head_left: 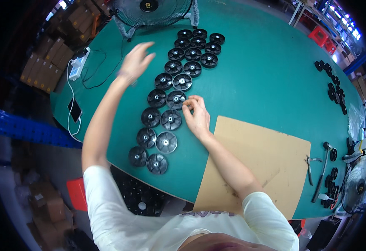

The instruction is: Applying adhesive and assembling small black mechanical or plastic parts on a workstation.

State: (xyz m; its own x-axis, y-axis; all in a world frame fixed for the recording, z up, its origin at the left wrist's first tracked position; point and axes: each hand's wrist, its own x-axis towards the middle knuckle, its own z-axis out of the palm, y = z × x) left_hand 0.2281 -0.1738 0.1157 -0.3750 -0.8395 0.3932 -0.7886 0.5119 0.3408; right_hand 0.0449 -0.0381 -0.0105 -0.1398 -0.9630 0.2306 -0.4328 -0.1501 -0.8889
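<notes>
Black spoked wheels lie flat in rows on the green table; several stretch from the near edge up toward the back. My left hand [137,62] is raised left of the rows, fingers stretched out and slightly blurred, with nothing seen in it. My right hand [197,115] is at the right side of the rows, beside one black wheel [176,100]. Its thumb and fingertips are pinched together; whatever they hold, if anything, is too small to make out. Just below that wheel lies another wheel [171,120].
A brown cardboard sheet [266,154] lies under my right forearm. Pliers [310,167] and a hammer [323,171] rest at its right. A fan [149,10] stands at the back, another fan [358,184] at right. On the left are a phone [74,109] and power strip [79,65].
</notes>
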